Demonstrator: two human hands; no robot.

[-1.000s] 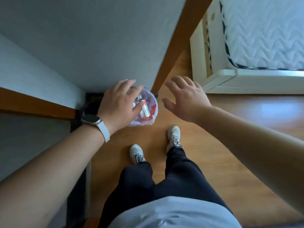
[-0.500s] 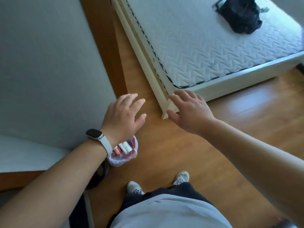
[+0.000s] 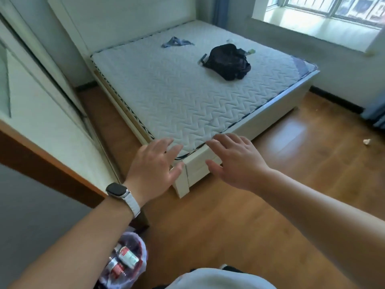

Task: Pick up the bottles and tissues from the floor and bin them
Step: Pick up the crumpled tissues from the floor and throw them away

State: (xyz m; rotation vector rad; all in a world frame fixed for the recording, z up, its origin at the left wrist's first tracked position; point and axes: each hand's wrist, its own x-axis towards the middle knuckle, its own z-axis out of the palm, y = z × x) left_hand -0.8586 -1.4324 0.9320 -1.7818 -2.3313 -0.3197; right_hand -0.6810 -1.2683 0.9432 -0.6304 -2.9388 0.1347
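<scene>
Holding both hands out ahead, we carry nothing: the left hand (image 3: 155, 163) and the right hand (image 3: 235, 161) are spread, fingers straight and relaxed, in front of the near corner of the bed (image 3: 196, 171). The bin (image 3: 144, 260) stands on the floor (image 3: 229, 226) at our left side, below the left forearm, and bottles (image 3: 127, 257) already lie inside its liner.

One crumpled tissue (image 3: 367, 141) lies on the floor far to the right, well apart from the bin and near the curtain (image 3: 375, 113). We judge it the next item to collect. Expect it to be very light, soft and easily squashed; it will neither slip nor break. Pinch the raised middle of the wad between thumb and two fingers, so that no loose flap trails.

No bottle shows on the floor from this view, and the floor behind the bed is hidden.
</scene>
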